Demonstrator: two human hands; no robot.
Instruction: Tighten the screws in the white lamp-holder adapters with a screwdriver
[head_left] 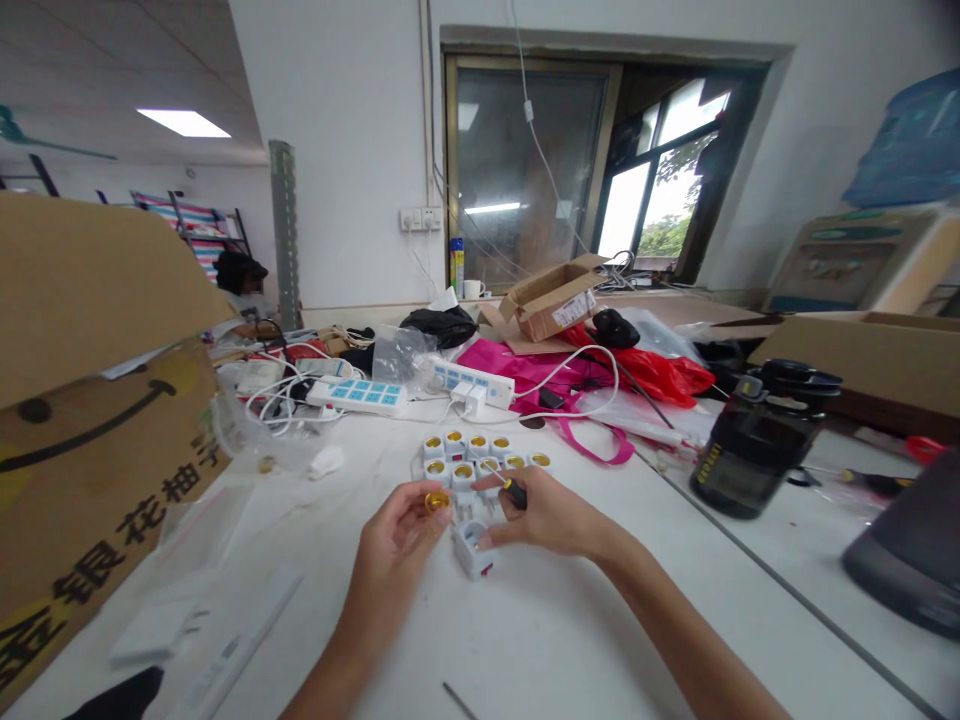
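Note:
Between the fingers of my left hand (405, 525) is a gold-coloured metal lamp socket shell (436, 502). My right hand (551, 510) is closed around a screwdriver (514, 491) with a black and yellow handle, its thin shaft pointing up and to the left. The thumb and lower fingers of that hand are at a white socket housing (471, 552) with a red switch on its side; whether they grip it, I cannot tell. Just beyond my hands stand several white lamp sockets (454, 443) with gold inner shells, grouped in rows.
White power strips (360, 395) and tangled cables lie at the back. A large cardboard box (112, 480) takes up the left side. On the right stands a dark water bottle (761, 440). A thin metal rod (459, 700) lies near the front edge.

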